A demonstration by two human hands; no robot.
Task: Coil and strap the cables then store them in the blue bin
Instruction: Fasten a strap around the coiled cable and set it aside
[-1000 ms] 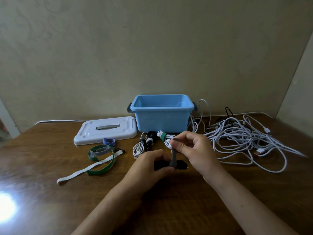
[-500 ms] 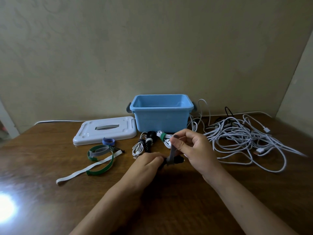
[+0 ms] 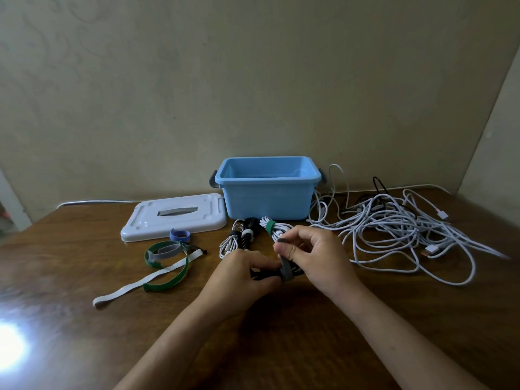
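Note:
My left hand (image 3: 242,274) grips a coiled black cable (image 3: 264,273) just above the table. A grey strap (image 3: 286,270) wraps around that coil, and my right hand (image 3: 312,257) pinches its free end between thumb and fingers. The open blue bin (image 3: 267,190) stands behind the hands and looks empty. In front of the bin lie three strapped coils: a white one with a green strap (image 3: 274,229), a black one (image 3: 249,230) and a small white one (image 3: 232,242). A tangle of loose white cables (image 3: 399,229) spreads over the right of the table.
The bin's white lid (image 3: 174,216) lies flat to the left of the bin. Spare straps lie left of the hands: a rolled blue one (image 3: 180,235), a green one (image 3: 166,266) and a white one (image 3: 146,280). A wall stands close behind the wooden table (image 3: 281,347).
My right hand has drawn the grey strap over and around the black coil, lowering towards it. My left hand has shifted its grip on the coil a little.

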